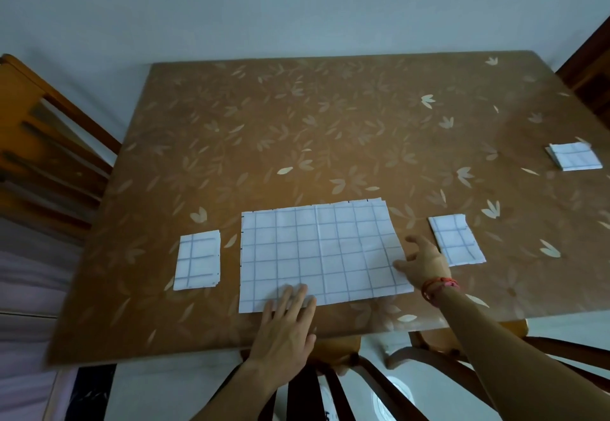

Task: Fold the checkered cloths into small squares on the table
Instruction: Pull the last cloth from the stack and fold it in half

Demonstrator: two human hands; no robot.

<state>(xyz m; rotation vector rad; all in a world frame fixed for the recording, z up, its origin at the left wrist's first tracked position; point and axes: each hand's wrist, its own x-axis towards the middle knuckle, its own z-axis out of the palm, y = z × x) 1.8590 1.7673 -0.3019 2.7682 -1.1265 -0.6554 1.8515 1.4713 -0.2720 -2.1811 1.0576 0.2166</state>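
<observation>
The big checkered cloth (317,252) is laid flat at the near middle of the table (330,123), a centre crease running across it from near to far. It is pinned at its near edge by the left hand (284,331), whose fingers (297,298) are straight and slightly spread, pressed palm-down. That is most likely done so the sheet is kept from sliding while the other side is worked.

The right edge of the cloth is met by the right hand (425,264), with the fingers bent and fanned apart and the thumb tip set on the cloth. Whether the edge is truly pinched cannot be told through the blur, though a lift for a right-to-left fold seems to be prepared.

One folded square (197,260) is parked just left of the cloth and another (457,241) just right, both out of the fold's way. A small stack (575,156) is set well apart at the far right.

No box or tray is seen; finished pieces are rested straight on the table.
</observation>
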